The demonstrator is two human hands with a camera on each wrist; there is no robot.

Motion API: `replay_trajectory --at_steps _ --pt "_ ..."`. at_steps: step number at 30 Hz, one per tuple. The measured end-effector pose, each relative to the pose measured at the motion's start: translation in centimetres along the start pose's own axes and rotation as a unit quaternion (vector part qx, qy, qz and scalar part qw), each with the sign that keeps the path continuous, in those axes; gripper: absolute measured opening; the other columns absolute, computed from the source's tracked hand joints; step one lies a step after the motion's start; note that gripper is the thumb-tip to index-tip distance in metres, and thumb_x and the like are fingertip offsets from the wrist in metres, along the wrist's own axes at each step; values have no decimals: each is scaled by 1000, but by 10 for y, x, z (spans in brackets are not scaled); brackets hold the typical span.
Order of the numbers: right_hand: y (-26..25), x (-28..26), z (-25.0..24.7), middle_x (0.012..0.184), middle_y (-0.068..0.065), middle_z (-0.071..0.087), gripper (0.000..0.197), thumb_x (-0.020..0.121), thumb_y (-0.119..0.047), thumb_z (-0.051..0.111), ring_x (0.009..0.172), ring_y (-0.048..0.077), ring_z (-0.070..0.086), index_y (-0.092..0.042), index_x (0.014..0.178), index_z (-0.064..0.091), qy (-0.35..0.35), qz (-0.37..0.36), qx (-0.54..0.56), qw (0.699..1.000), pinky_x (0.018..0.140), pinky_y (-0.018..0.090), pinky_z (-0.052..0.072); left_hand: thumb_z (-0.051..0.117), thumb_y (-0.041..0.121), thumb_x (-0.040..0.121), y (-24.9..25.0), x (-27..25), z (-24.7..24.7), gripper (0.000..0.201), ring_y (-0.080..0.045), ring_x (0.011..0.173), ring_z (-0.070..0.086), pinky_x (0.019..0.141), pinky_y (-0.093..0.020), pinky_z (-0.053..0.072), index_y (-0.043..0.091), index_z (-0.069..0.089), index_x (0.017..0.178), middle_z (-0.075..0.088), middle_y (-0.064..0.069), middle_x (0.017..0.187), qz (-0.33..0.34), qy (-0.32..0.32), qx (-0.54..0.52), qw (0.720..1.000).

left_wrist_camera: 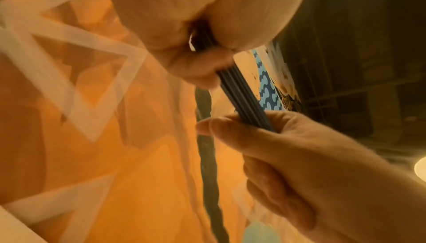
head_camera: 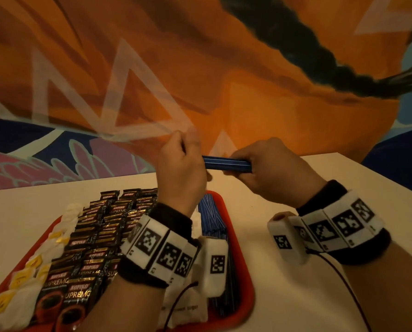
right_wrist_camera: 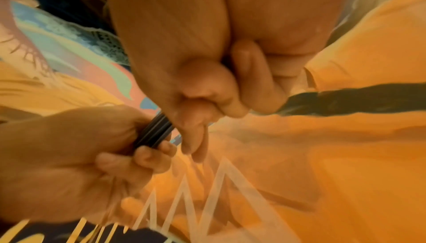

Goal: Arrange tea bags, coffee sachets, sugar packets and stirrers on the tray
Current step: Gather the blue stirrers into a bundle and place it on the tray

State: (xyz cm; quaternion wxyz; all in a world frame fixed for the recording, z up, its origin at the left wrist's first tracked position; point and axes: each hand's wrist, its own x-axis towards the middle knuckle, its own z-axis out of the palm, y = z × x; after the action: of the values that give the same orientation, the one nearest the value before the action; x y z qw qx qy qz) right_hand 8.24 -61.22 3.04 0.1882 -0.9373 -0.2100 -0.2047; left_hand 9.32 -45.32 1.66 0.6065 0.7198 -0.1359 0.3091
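On a red tray [head_camera: 244, 255] set on a pale table [head_camera: 296, 295], the job looks close to finished: white tea bags [head_camera: 20, 281] with yellow tags run down the left edge, rows of dark coffee sachets [head_camera: 99, 236] fill the middle, a pale sugar packet [head_camera: 183, 305] shows under the left wrist, and blue striped stirrers [head_camera: 212, 219] line the right side. Above the tray's far end, the left hand [head_camera: 181, 168] pinches one end of a last bundle of blue stirrers [head_camera: 226, 162], fingers curled round it. The right hand [head_camera: 272, 171] clamps the other end. By the look of it, only laying this bundle down remains.
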Motion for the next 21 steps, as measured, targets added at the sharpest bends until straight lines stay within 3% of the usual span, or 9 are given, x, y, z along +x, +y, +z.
replay_trajectory --at_steps 4,8,10,12,14,16,18,20,21 --pt "-9 0 15 75 -4 63 14 95 -28 57 67 20 56 -30 101 69 19 -20 -53 998 62 37 50 44 17 104 -11 7 -4 42 -4 46 32 46 -17 26 20 35 63 32 7 57 47 77 42 995" --pt "-13 -2 24 80 -3 66 16 93 -38 62 66 16 59 -31 105 67 -30 19 -1 999 63 36 54 45 12 103 -14 13 -10 40 -4 47 31 46 -16 28 20 34 66 31 4 59 77 64 63 993" --pt "-11 -2 26 78 -1 65 14 96 -35 59 60 15 63 -25 102 66 -86 57 29 994 62 39 58 45 10 102 -13 15 -14 40 -2 47 33 47 -14 29 21 34 66 32 4 60 103 66 72 990" --pt "-9 -2 29 87 3 64 15 99 -29 52 69 19 64 -22 102 65 -84 75 25 993 69 42 58 45 11 102 -14 17 -16 39 -2 49 33 48 -14 29 22 34 66 33 4 61 117 73 72 988" --pt "-8 -1 33 97 3 62 18 98 -28 50 81 21 61 -22 103 67 -63 79 5 995 78 42 55 45 20 100 -16 18 -17 33 -6 54 36 50 -27 35 21 36 68 34 1 62 106 76 51 990" --pt "-9 0 36 95 3 63 17 96 -36 53 81 21 60 -22 94 64 -66 84 12 994 78 41 54 42 28 96 -17 18 -17 28 -20 58 39 52 -37 37 20 37 70 35 -1 64 92 68 27 993" --pt "-14 -2 34 88 1 64 16 89 -47 63 77 19 59 -32 87 59 -56 69 25 996 73 39 55 42 27 96 -16 18 -17 27 -14 57 38 51 -31 36 19 38 71 34 1 63 102 55 26 993" --pt "-16 -4 32 86 -4 66 22 82 -50 71 76 14 59 -35 94 60 -28 49 52 997 70 36 54 43 18 100 -17 18 -16 30 -3 53 36 50 -14 31 20 37 70 34 4 64 128 42 41 990" --pt "-17 -5 31 88 -5 67 27 81 -48 72 76 13 59 -33 101 61 -18 44 66 997 70 34 53 44 15 100 -17 18 -15 33 -2 53 36 51 -13 31 23 36 70 35 5 64 138 35 51 988"
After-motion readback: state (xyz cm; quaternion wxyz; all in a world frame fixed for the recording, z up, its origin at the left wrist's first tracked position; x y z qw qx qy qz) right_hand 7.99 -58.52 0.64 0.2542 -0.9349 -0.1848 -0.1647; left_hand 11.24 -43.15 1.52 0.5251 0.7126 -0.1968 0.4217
